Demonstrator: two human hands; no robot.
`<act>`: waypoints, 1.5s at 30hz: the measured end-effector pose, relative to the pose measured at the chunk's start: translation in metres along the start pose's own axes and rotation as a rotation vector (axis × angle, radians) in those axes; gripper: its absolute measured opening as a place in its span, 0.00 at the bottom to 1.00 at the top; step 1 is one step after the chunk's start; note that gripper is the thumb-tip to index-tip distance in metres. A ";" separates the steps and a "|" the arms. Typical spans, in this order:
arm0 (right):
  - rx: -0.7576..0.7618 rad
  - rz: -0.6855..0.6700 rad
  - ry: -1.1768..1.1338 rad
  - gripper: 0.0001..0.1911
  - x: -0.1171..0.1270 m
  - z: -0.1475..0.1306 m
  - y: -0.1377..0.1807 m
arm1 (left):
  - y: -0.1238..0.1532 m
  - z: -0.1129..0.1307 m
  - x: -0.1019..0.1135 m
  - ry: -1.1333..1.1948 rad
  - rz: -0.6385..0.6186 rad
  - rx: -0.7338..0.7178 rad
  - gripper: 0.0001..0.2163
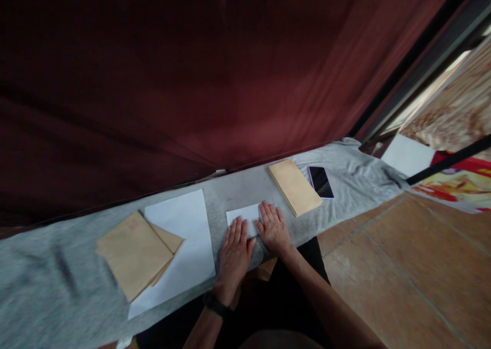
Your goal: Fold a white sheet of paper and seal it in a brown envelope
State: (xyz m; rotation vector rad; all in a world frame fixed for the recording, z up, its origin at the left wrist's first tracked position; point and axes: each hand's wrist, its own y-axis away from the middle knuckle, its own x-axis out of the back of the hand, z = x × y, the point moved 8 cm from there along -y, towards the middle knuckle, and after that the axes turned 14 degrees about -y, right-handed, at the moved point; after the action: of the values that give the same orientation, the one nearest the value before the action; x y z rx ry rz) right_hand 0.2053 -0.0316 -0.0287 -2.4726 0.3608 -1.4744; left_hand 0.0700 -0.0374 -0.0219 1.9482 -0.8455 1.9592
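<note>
A small folded white paper (245,214) lies on the grey cloth in front of me. My left hand (235,252) rests flat on its left part, fingers stretched out. Over the right end, my right hand (274,229) presses down with its fingers extended. Both palms hide part of the paper's near side. To the right is a stack of tan envelopes (294,186). On the left, a large white sheet (187,252) lies partly under several more tan envelopes (140,254).
A phone (321,182) lies right of the envelope stack. The narrow surface, covered by a grey cloth (353,170), runs along a dark red curtain (230,83). A dark bar (448,160) stands out at the right, above the tiled floor (402,267).
</note>
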 end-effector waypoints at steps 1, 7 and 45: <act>-0.005 0.005 -0.002 0.30 0.001 -0.001 0.000 | 0.001 0.000 -0.001 -0.015 -0.003 0.005 0.27; 0.073 -0.089 -0.061 0.27 -0.005 -0.032 0.011 | 0.002 0.003 -0.004 -0.047 -0.028 -0.030 0.25; 0.197 -0.110 0.070 0.36 0.015 -0.002 0.049 | 0.012 -0.008 0.002 -0.082 0.008 0.142 0.31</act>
State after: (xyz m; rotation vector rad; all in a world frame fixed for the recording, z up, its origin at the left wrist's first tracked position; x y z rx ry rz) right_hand 0.2064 -0.0828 -0.0310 -2.3223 0.0879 -1.5609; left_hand 0.0570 -0.0429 -0.0216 2.1211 -0.7541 2.0059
